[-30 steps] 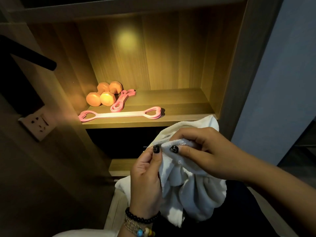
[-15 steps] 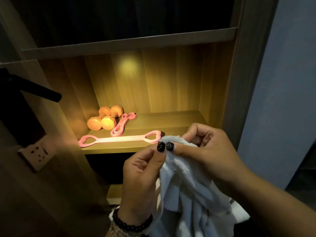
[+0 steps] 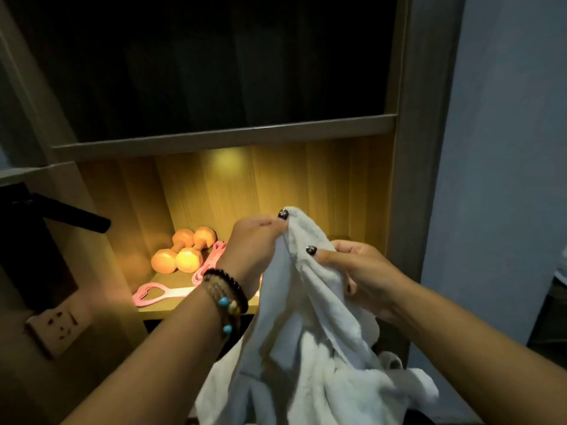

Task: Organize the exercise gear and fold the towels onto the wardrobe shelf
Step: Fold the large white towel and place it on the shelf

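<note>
A white towel (image 3: 310,342) hangs bunched in front of the lit wardrobe shelf (image 3: 159,306). My left hand (image 3: 254,240) pinches its top edge, raised above the shelf's front. My right hand (image 3: 359,271) grips the towel a little lower and to the right. On the shelf's left side lie two orange dumbbells (image 3: 181,254). Beside them is a pink resistance band (image 3: 210,265), and a pink puller with heart-shaped handles (image 3: 153,294) lies along the front edge, partly hidden by my left wrist.
A dark compartment (image 3: 230,65) sits above the lit shelf. A black rod (image 3: 76,217) sticks out at the left, with a wall socket (image 3: 56,323) below it. A blue-grey wall (image 3: 506,148) stands to the right of the wardrobe's side panel.
Both hands have lifted the towel higher and farther forward, now in front of the shelf opening. My left hand rose above my right. The view tilted up, showing more of the dark upper compartment.
</note>
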`<state>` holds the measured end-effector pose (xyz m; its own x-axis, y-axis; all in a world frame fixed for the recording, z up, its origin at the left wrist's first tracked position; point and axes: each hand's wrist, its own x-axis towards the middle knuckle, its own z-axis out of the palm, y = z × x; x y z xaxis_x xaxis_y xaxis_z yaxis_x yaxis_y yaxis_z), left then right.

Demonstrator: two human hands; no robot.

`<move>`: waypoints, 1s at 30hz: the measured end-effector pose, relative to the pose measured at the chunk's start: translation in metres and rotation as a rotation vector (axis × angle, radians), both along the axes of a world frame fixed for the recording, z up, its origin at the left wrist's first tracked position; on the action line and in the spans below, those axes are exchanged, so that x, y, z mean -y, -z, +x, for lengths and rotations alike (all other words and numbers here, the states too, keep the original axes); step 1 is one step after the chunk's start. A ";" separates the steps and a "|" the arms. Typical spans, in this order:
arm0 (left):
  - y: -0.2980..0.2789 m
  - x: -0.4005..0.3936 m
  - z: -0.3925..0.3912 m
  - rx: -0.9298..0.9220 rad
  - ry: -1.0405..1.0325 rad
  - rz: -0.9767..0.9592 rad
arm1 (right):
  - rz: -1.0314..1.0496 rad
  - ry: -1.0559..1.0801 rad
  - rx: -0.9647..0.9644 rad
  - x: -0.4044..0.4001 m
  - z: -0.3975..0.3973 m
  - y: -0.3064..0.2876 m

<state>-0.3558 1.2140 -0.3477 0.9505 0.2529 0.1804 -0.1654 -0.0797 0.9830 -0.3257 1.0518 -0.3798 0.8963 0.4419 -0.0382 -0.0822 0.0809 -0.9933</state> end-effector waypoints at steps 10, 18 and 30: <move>-0.168 0.000 0.063 0.158 -0.038 0.059 | -0.098 0.147 0.465 -0.002 0.046 -0.143; -0.255 -0.028 0.075 0.343 -0.286 -0.049 | -0.314 -0.120 0.497 0.019 0.075 -0.143; -0.242 -0.114 0.098 0.325 -0.514 0.009 | -1.219 -0.183 0.401 0.056 0.134 -0.058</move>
<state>-0.2573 1.3281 -0.1060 0.6029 0.6621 0.4452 -0.3955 -0.2366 0.8875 -0.1919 0.9955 -0.3213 0.8695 0.4290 -0.2447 0.3230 -0.8687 -0.3755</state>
